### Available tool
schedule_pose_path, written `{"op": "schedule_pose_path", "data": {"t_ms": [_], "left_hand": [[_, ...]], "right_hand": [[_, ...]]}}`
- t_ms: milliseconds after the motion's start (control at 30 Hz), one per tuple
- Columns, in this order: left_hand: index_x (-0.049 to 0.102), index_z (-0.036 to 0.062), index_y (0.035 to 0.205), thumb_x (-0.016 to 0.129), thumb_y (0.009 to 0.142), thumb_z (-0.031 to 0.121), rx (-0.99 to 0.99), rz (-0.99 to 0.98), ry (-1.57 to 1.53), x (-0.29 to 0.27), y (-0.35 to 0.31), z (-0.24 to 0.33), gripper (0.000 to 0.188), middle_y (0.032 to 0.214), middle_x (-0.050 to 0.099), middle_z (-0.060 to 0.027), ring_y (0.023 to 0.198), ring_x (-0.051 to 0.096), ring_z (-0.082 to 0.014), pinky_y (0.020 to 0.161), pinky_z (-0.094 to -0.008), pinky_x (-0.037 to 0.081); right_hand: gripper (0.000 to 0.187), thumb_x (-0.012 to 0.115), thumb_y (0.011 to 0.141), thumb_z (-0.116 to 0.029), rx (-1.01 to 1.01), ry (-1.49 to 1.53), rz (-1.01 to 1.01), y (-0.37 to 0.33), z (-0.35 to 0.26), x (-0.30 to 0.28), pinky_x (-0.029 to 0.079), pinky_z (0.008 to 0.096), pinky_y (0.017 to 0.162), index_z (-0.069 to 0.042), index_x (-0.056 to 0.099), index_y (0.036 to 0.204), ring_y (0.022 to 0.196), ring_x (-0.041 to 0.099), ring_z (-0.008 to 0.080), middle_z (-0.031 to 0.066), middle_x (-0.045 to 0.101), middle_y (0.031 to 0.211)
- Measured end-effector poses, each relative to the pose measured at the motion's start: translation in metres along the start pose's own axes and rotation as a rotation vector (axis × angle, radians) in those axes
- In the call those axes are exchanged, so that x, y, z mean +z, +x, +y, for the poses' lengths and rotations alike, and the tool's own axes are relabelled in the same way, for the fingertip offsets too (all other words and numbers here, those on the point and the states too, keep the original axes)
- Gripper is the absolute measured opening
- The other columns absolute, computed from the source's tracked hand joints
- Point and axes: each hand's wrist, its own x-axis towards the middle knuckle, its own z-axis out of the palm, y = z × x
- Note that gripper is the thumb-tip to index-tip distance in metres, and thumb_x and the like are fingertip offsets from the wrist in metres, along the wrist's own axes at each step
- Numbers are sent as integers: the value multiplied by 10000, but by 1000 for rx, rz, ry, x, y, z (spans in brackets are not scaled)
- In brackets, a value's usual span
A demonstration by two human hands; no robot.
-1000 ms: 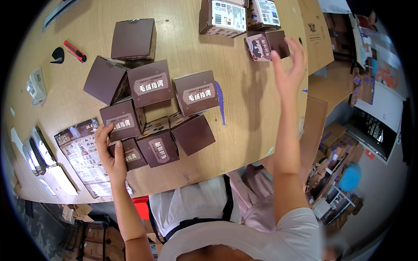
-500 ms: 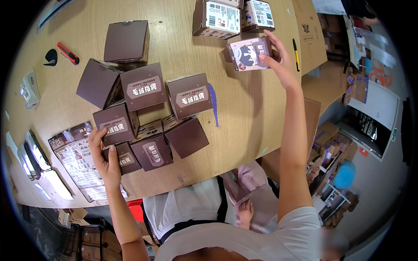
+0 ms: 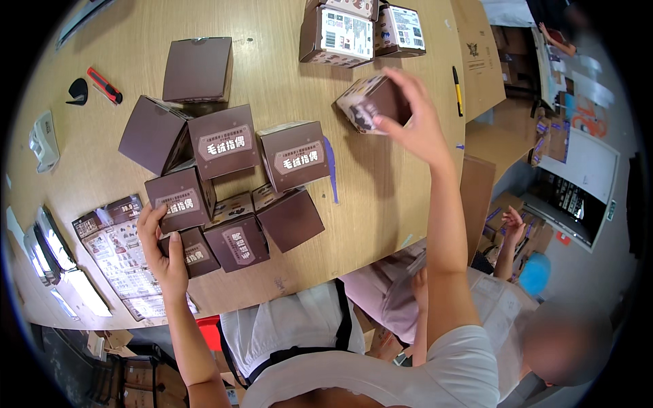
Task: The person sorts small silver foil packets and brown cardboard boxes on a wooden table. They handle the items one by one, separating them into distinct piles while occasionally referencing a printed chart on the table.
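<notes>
The purple strip [image 3: 332,166] lay on the table [image 3: 381,211]. Just beyond it and to its right, the right hand [image 3: 418,124] gripped a brown box [image 3: 375,102] from the right. The thumb pressed the near side and the other fingers curved over the far side, so the box sat between them. Its plain face was under the hand, while a printed face looked out to the left, clear of the fingers. Whether the box touched the table could not be told.

Left of the strip, at the near left end of a cluster of boxes, the left hand [image 3: 165,257] rested with thumb and fingers spread apart. The fingertips touched the label side of a corner box [image 3: 187,197], and the thumb lay against a small box [image 3: 198,253]; whether they pinched the small box could not be told. A labelled box [image 3: 294,160] stood just beside the strip's left edge.

Well beyond the strip stood boxes with white stickers [image 3: 347,34]. A yellow pen [image 3: 458,92] lay to its right and farther off, a red cutter [image 3: 104,85] far to its left, and a printed sheet [image 3: 117,248] left and nearer the person.
</notes>
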Motion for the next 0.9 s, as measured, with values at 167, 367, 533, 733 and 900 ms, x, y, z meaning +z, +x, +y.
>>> {"op": "schedule_pose_path", "data": {"t_ms": [167, 367, 533, 733, 900], "left_hand": [[489, 51, 1115, 480, 784, 85, -4, 4, 21, -2, -1, -2, 333, 1207, 396, -146, 1120, 374, -238, 918, -321, 278], [492, 47, 1112, 484, 789, 99, 8, -7, -6, -1, 1, -1, 327, 1204, 396, -148, 1118, 374, -241, 919, -322, 277], [492, 45, 1112, 477, 789, 97, -4, -10, 15, -3, 0, -3, 327, 1208, 393, -151, 1124, 371, -244, 924, -324, 276], [489, 49, 1115, 473, 787, 92, -16, -18, 19, -3, 0, -1, 331, 1219, 390, -149, 1140, 364, -251, 932, -330, 274], [476, 33, 1128, 437, 775, 83, -33, -11, 15, -2, -2, -3, 358, 1229, 407, -148, 1194, 329, -264, 992, -349, 205]], "right_hand": [[690, 681, 656, -315, 44, 31, 41, 8, -2, -5, 323, 385, 952, -87, 390, 1239, 1141, 390, 318, 171, 395, 1235], [783, 693, 646, -333, 244, -26, 380, 88, 73, -3, 339, 371, 931, 23, 330, 1242, 1125, 410, 297, 214, 416, 1204], [785, 688, 609, -129, 287, 175, 363, 94, 89, 3, 381, 362, 893, 5, 278, 1265, 1070, 459, 294, 181, 445, 1163], [700, 468, 524, 190, 314, 1001, 366, 43, 103, 8, 437, 347, 807, -53, 315, 1162, 1037, 475, 250, 115, 465, 1093], [735, 454, 475, 210, 462, 872, 450, 29, 99, 19, 457, 331, 728, -94, 303, 1127, 959, 486, 228, 80, 459, 1026]]}}
